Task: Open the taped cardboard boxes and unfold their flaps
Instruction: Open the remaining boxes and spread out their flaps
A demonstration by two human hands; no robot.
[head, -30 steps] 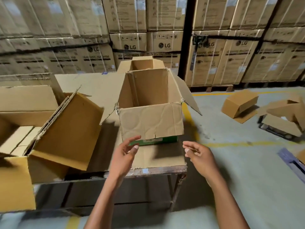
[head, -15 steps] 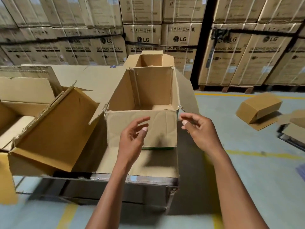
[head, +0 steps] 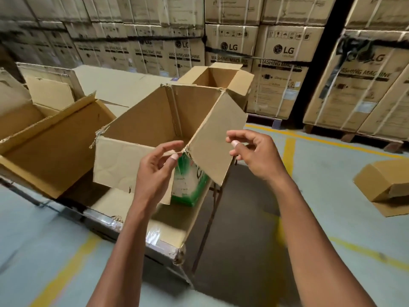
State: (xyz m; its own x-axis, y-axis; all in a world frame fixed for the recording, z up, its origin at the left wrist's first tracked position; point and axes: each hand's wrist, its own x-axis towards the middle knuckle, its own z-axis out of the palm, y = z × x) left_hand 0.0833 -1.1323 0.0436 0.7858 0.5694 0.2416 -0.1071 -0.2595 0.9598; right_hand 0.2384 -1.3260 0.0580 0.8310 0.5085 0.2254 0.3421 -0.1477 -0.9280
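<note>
An open cardboard box (head: 168,111) stands on the table, its four flaps folded outward and a green printed side (head: 190,180) showing at its near right corner. My left hand (head: 157,169) hovers in front of the hanging front flap (head: 119,162), with thumb and forefinger loosely curled beside the torn corner. My right hand (head: 252,154) floats just right of the slanting right flap (head: 217,142), fingers loosely curled and holding nothing. A second opened box (head: 212,78) sits directly behind the first.
A large opened box (head: 55,151) lies tilted on the table's left. A cardboard sheet (head: 168,227) covers the metal table near its front corner. Another box (head: 382,185) rests on the floor at right. Stacked washing machine cartons (head: 283,63) wall off the back.
Both hands rose from below the table edge to the box's near right corner. My view moved closer and swung left, so the box now shows corner-on.
</note>
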